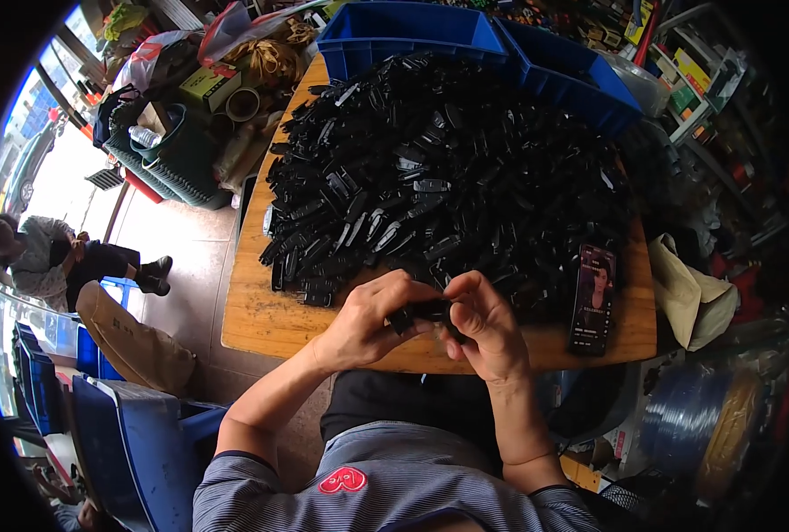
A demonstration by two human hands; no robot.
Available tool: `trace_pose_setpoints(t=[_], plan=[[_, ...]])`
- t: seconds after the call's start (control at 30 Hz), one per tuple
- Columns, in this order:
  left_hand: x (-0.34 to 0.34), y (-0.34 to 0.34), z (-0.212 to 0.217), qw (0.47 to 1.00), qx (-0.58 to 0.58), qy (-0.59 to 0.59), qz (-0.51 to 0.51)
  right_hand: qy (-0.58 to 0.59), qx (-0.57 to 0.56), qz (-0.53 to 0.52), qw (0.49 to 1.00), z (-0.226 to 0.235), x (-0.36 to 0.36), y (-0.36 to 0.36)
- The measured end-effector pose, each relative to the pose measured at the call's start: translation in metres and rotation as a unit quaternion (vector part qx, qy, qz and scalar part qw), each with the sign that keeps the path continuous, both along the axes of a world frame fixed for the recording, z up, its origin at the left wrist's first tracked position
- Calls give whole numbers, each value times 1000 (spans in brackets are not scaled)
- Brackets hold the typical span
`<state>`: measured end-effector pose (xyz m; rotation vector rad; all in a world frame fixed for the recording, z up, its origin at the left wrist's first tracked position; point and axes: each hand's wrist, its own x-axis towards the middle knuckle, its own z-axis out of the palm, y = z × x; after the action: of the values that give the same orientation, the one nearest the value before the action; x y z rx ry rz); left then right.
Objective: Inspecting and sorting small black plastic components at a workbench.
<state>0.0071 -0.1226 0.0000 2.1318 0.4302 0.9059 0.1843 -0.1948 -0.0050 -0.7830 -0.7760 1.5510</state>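
Note:
Close to the table's front edge, my left hand [372, 317] and my right hand [483, 326] meet over the wood. Between them is a small black plastic part [425, 310], pinched in the fingers of both. The fingers cover much of it, so its exact kind does not show. Just beyond my hands, a large heap of similar black plastic parts [412, 182] spreads over most of the wooden table [261, 324]. Some of the pieces are glossy and catch the light.
Two blue plastic bins [345, 58] stand behind the heap. A lit phone [591, 301] leans upright at the right front of the table. Blue crates [115, 443] and a cardboard piece [133, 341] lie at left. Another person [44, 257] sits beyond them. Plastic-wrapped rolls [691, 426] are at right.

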Motion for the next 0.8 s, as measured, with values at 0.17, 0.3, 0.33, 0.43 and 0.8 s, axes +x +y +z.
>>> trace_pose_setpoints(t=[0.17, 0.3, 0.33, 0.43, 0.8], plan=[[4, -2, 2, 966, -255, -32, -35, -207, 147, -108, 961, -1, -9, -2], [11, -9, -10, 891, -440, -41, -100, -349, 225, -244, 876, -13, -19, -1], [14, -14, -9, 926, -360, -61, -101, -366, 235, -281, 855, -14, -25, -2], [7, -19, -9, 902, -423, -38, -73, -484, 279, -216, 801, -8, -6, -2], [-32, 64, 20, 971, -141, 1, 192, -739, 267, -206, 583, -7, 46, 9]])
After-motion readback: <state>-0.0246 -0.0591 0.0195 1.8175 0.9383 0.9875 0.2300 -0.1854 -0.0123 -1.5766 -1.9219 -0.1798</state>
